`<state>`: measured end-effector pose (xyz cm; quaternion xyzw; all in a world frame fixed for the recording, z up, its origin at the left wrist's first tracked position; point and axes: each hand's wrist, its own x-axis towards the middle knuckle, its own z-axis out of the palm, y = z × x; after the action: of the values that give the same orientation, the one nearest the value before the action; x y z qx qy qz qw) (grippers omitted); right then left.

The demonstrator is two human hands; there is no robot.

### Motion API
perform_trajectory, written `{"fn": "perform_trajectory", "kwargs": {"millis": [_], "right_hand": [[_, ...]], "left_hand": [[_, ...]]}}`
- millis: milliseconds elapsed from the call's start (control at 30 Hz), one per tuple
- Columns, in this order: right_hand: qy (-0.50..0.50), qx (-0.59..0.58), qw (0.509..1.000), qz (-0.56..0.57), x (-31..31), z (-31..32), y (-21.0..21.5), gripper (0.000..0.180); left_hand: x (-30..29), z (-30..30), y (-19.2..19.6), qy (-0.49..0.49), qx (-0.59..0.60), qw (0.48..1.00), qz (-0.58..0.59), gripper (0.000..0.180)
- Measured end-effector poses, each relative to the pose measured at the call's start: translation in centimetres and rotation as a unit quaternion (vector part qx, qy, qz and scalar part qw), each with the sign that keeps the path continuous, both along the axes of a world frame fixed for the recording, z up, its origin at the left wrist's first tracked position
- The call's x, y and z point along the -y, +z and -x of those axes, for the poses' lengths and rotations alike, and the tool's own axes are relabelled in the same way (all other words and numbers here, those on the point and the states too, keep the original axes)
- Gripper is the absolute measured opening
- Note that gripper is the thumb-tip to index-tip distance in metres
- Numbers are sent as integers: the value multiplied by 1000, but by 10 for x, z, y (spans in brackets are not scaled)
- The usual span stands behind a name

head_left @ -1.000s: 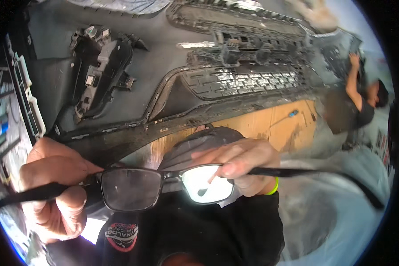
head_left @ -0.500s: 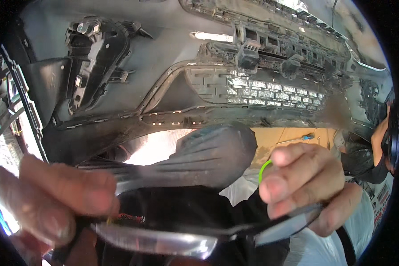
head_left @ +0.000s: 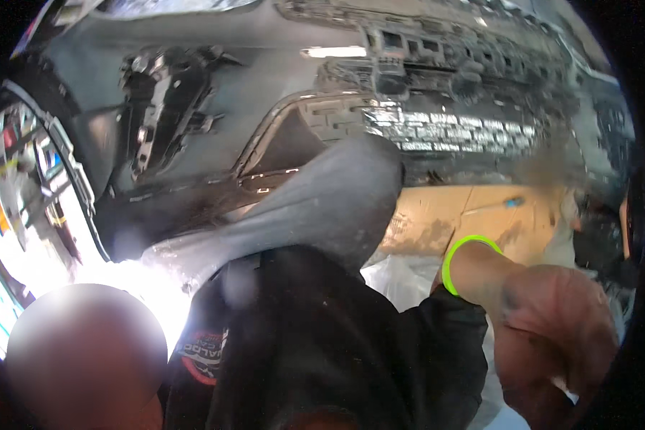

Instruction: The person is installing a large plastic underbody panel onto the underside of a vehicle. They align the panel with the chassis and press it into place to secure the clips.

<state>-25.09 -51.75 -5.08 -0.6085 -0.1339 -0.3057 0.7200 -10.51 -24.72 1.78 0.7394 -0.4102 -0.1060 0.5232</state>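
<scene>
Cannot see the glasses now: half a second ago low between the two sets of fingers, in front of the black shirt; now out of view, probably near the fingertips, past the lower edge. Seems, as a judgement, to mean a shift from handling in plain sight to handling close to the wearer, hands wide apart. Left hand so near and blurred that no telling whether spread or curled. Right hand rounded, fingertips hidden; cannot tell of any grip there. Just behind the right fingers, on the wrist, a lime-green wristband. Ahead of and between both sets of fingers, a grey trouser leg, knee standing partly in the way of the bumper. Farther ahead of the left fingers, a dark bracket against that bumper; farther ahead of the right fingers, a patterned grille, and nearer, cardboard bearing a blue-handled tool.
</scene>
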Motion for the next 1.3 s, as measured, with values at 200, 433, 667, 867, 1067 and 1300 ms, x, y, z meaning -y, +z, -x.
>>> {"fn": "perform_trajectory", "kwargs": {"millis": [200,433,667,867,1067,1300], "right_hand": [[-313,-17,948,-47,21,63,-27,46],[-672,-570,451,138,55,294,-378,45],[-644,-585,357,340,51,310,-473,61],[-652,-642,332,231,39,294,-446,68],[-648,-629,345,255,38,283,-447,70],[-603,-701,326,198,41,285,-449,79]], "left_hand": [[21,8,-16,-19,-21,1000,7,52],[44,23,-17,-21,-33,999,-1,60],[-14,43,-62,147,-35,973,-174,61],[-185,96,-89,454,68,741,-490,54],[-234,211,-130,482,-60,625,-611,49],[-197,212,-157,454,-112,634,-616,44]]}}
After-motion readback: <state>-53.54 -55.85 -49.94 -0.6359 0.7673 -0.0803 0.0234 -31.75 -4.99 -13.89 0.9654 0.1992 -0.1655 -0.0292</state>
